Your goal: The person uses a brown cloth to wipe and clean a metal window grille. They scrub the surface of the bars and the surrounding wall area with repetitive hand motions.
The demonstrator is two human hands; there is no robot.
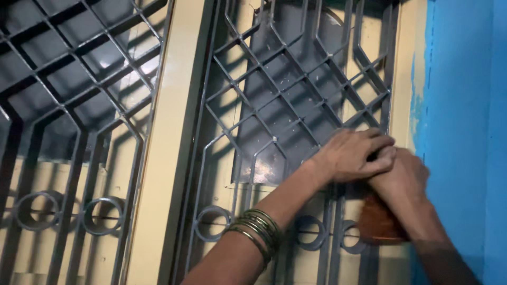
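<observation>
My left hand (353,154) lies knuckles up over my right hand (400,177), fingers curled down across it, both pressed against the lower right part of the window grille (296,89). Right hand is closed round something reddish-brown, a brush (377,221) by the look of it; its fanned, bristly end shows below the wrist, blurred, and the handle is hidden inside the fist and under the left hand. Cannot tell whether the left hand grips the handle too or only rests on the right hand. Brush sits low on the grille, just beside the cream frame (404,79) at the right edge, over the row of metal rings (311,232). A stack of thin metal bangles (256,232) on my left forearm. Grille is grey bars in a diamond pattern, with flecks of pale dust or paint on them. Behind it a dark flat panel (274,132) covers the upper part of the opening; its lower edge ends above the rings. A cream post (169,142) splits this grille from a second grille (68,132) at left, cut off by the picture edge. Blue wall (465,105) at right, paint chipped along its border with the frame. No containers, packages or labels in view. My right forearm runs out of the picture at bottom right.
</observation>
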